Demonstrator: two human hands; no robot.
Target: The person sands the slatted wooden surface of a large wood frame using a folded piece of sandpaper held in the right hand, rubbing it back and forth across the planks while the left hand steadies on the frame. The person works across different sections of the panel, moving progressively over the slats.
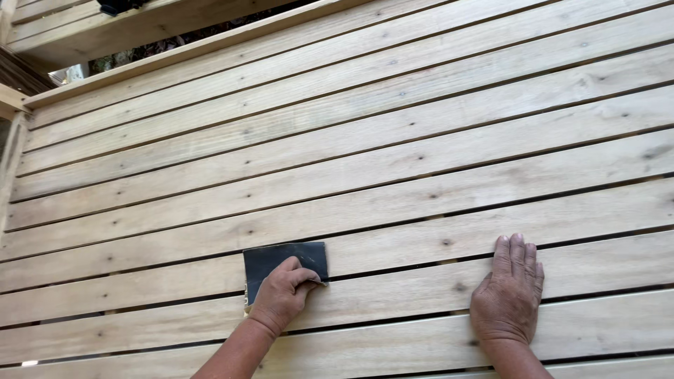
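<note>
So basically the whole view is filled with a slatted wood panel (393, 161), pale planks running side to side with thin dark gaps between them and little knots dotted all over. The planks slope up a bit toward the right in this view.

Left hand (281, 295) is pressing a dark sheet of sandpaper (281, 258) flat against one of the lower planks. Fingers are curled over the sheet's lower part and pinning it to the wood, with the thumb out along the right edge. The sandpaper sits low and a bit left of center, spanning one plank and overlapping the gap below it. Its top half is uncovered, and you can see a lighter backing peeking out at the left bottom corner.

Right hand (509, 295) is well apart from it, off to the right, lying open and flat on the planks with the fingers together pointing up. It's holding nothing, just resting palm down on the wood.

Up top left there's a thicker wooden beam (105, 28) and a bit of another frame at the left edge, with some dark greenery showing behind it. Nothing sits between the two hands, just bare planks.
</note>
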